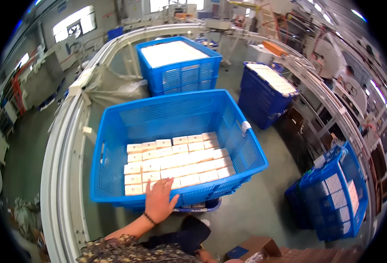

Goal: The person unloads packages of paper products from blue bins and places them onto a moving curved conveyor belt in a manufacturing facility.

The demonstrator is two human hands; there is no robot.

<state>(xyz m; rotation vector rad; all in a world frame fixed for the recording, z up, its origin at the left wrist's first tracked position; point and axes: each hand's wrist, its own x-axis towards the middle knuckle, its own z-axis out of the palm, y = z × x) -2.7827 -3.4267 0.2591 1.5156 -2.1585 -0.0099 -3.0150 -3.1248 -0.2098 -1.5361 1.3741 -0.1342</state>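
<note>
Just beyond the fingertips of my left hand (159, 199), inside the crate, lie the small cream-white rectangular boxes (187, 164), the nearest row right under my reach. My fingers are loosely spread, thumb apart, with nothing gripped between them; I cannot tell whether the tips press on the boxes. At the lower edge a sliver of skin may be my right hand (206, 256), but its grip I cannot tell.

The boxes are smooth, sharp-edged blocks in close rows, some with small dark marks on their faces; a narrow gap breaks the farthest rows. Around them stands the bright blue plastic crate (167, 100), its walls finely perforated, my palm across its near rim.

My wrist wears a dark beaded bracelet (149, 218) below a camouflage-patterned sleeve (123, 253). Left of the crate curves a pale metal rail (55, 162); behind it sits another blue lattice-sided crate (182, 78), filled with white pieces.
</note>
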